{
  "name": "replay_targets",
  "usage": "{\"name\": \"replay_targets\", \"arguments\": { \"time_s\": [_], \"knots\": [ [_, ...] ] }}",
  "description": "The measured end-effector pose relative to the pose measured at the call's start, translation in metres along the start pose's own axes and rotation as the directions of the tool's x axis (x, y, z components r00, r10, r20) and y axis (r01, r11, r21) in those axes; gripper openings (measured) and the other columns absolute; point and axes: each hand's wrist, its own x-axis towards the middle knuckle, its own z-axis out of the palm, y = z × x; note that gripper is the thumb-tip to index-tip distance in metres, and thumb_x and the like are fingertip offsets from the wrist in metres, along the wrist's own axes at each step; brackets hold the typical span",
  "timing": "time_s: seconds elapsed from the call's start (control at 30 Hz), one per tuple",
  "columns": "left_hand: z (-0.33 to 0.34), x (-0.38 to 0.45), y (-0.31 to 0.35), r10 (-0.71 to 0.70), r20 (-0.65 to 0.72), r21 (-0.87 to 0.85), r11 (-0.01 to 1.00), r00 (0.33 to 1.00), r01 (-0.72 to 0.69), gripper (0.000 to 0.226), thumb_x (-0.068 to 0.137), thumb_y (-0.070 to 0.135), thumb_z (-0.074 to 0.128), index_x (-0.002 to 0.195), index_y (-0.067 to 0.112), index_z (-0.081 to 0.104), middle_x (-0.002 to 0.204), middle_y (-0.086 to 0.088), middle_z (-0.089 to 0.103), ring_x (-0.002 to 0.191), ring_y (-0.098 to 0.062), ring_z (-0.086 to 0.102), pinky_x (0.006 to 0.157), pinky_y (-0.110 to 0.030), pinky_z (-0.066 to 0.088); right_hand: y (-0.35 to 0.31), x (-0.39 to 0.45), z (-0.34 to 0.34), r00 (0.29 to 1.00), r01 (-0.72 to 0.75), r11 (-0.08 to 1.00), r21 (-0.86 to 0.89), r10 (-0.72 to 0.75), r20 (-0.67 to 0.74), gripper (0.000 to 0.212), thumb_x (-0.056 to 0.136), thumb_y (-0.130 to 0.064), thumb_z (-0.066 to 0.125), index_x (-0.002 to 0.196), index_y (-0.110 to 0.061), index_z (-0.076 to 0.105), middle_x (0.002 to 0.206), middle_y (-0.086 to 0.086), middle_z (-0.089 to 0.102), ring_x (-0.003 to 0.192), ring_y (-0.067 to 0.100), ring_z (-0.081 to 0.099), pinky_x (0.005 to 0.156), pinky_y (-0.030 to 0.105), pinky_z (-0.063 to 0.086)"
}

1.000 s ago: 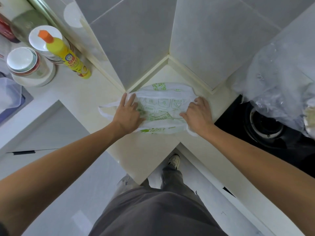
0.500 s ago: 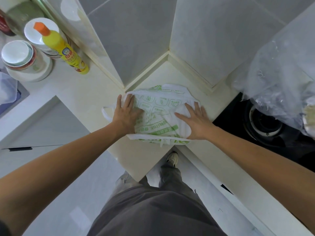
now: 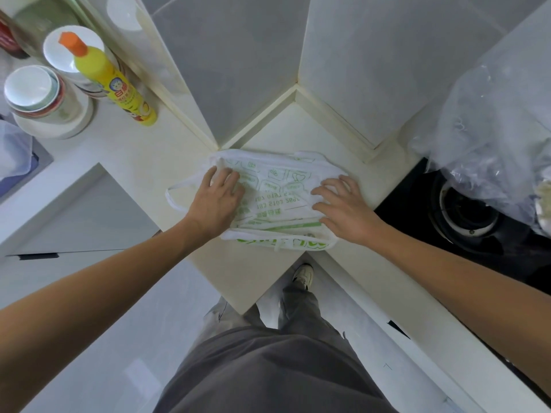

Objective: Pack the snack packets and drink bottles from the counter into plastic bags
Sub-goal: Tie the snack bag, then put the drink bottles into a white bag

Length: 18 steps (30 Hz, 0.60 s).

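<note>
The pale, smooth counter [image 3: 128, 162] runs into a tiled corner, hard and glossy, so thin film should slide freely on it. On the right a black hob [image 3: 465, 216] sits partly under a large, crumpled clear plastic sheet [image 3: 492, 120], soft and crinkly. Spread flat in the corner, between both hands, lies the white plastic bag [image 3: 277, 201] with green print: judged feather-light, limp and slippery, with no stiffness of its own, so it will bunch under any sideways push. Its looped handle [image 3: 176, 198] trails out to the left, and that loop or the mouth edge looks the sensible place to take hold. The left hand [image 3: 216, 201] rests on the bag's left part, fingers straight and slightly spread, gripping nothing; the right hand [image 3: 343, 207] lies on its right part, fingers fanned, likewise pressing rather than pinching. Far left stand a rigid yellow squeeze bottle [image 3: 110, 81] with an orange cap and stacked ceramic bowls [image 3: 44, 99]. No snack packets are visible.
</note>
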Motion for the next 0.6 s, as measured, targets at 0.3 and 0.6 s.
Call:
{"name": "replay_targets", "arguments": {
  "time_s": [0.3,0.6],
  "knots": [
    [0.013,-0.012,0.008,-0.030,0.118,-0.088,0.995,0.993,0.041,0.060,0.078,0.012,0.072,0.136,0.013,0.057,0.086,-0.008,0.065,0.099,-0.033,0.056,0.110,-0.061,0.031,0.004,0.014,0.011,0.957,-0.221,0.975,0.007,0.215,0.196,0.065,0.075,-0.040,0.090,0.127,-0.008,0.065,0.123,0.009,0.064,0.118,0.035,0.056,0.125,0.054,0.024],
    [0.027,0.000,0.004,-0.122,0.092,-0.201,0.970,0.988,0.138,0.093,0.061,0.075,0.076,0.129,0.015,0.051,0.114,-0.012,0.052,0.107,-0.033,0.047,0.104,-0.046,0.037,0.010,0.002,0.010,0.944,-0.274,0.959,0.077,0.253,0.210,0.111,0.063,-0.056,0.090,0.152,-0.008,0.043,0.138,0.020,0.045,0.122,0.041,0.046,0.107,0.051,0.037]
  ]
}}
